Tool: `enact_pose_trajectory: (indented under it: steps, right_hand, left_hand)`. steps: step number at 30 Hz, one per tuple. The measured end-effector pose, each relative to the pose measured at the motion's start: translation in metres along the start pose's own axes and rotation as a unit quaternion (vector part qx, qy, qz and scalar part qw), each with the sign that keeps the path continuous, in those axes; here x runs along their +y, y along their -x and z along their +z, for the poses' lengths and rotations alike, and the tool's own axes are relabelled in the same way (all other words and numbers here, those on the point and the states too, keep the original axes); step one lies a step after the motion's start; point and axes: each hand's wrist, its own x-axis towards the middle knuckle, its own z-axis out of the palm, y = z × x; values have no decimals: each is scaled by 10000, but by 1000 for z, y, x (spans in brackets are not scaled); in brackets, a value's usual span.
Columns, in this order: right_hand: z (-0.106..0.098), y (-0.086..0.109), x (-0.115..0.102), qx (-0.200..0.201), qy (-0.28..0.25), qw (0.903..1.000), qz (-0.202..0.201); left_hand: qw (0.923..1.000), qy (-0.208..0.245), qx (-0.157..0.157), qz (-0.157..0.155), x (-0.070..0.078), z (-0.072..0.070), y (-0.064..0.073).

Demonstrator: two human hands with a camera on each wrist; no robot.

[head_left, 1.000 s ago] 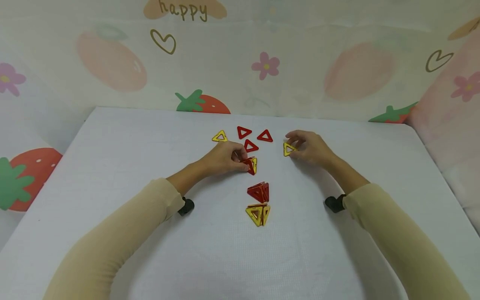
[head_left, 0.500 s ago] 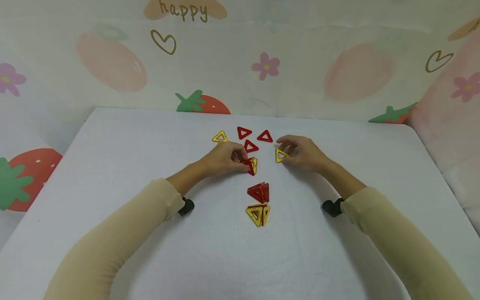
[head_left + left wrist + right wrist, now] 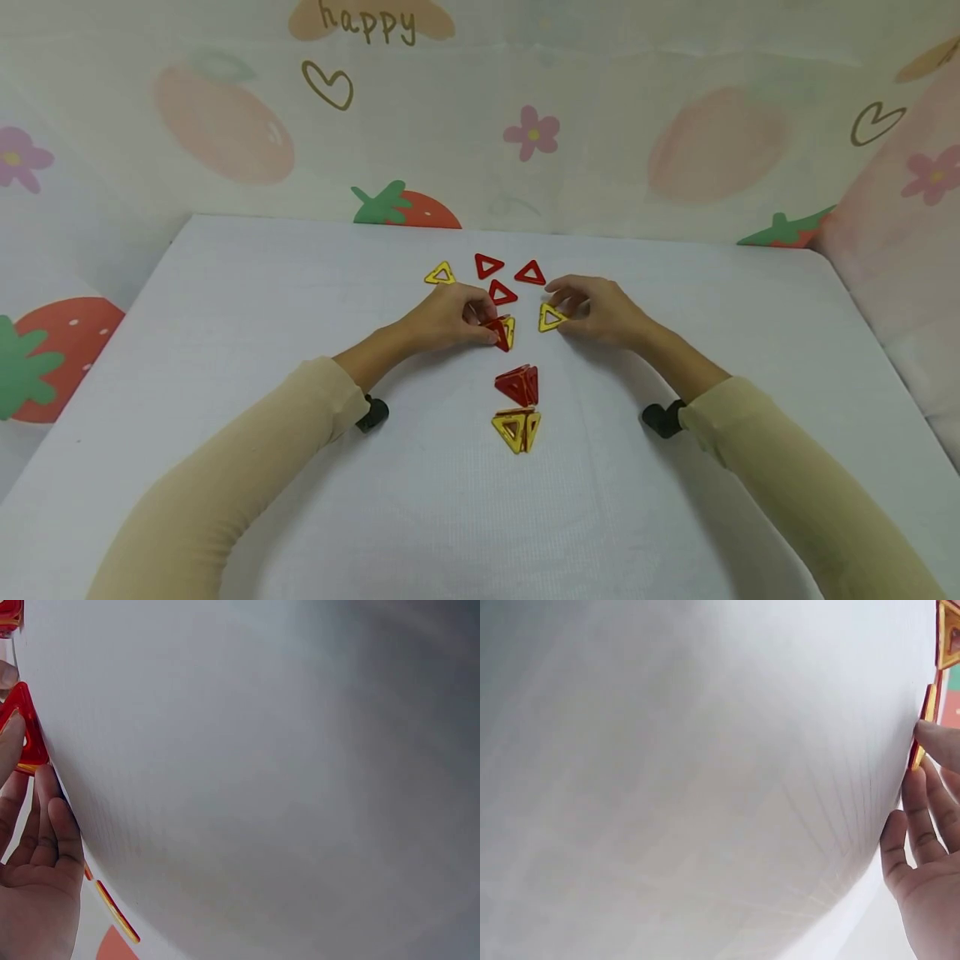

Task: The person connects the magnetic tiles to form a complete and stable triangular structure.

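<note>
I count three single red triangles (image 3: 479,267), two single yellow triangles (image 3: 542,317), three joined clusters (image 3: 528,385), two hands (image 3: 603,308).

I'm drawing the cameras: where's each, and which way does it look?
Head: on the head, facing forward and down at the table; left hand, right hand and sleeves show.
Left wrist: on that wrist, facing the table and a red piece; left hand shows.
Right wrist: on that wrist, facing the table and a yellow triangle; right hand shows.
Head and right wrist share that triangle.
</note>
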Motion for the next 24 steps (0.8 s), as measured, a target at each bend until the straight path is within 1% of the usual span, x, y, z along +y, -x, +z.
enact_pose_trajectory:
  steps: [7, 13, 16, 19, 24]
  right_hand:
    - [3, -1, -2, -39, 1, 10000, -32]
    - [5, -2, -3, -53, -61, 9995, -318]
    - [7, -2, -4, -104, -77, 9992, -375]
    - [9, -3, -6, -154, -75, 9993, -321]
    - [11, -3, -8, -197, -46, 9995, -248]
  left_hand:
    - [10000, 1, 7, -7, 2, -1, 1]
    - [9999, -17, -35, -111, 3, -1, 0]
    - [9998, -24, -65, -191, 3, -1, 0]
    - [9997, -20, -58, -217, 2, -1, 0]
    - [9998, -20, -43, -172, 1, 0, -1]
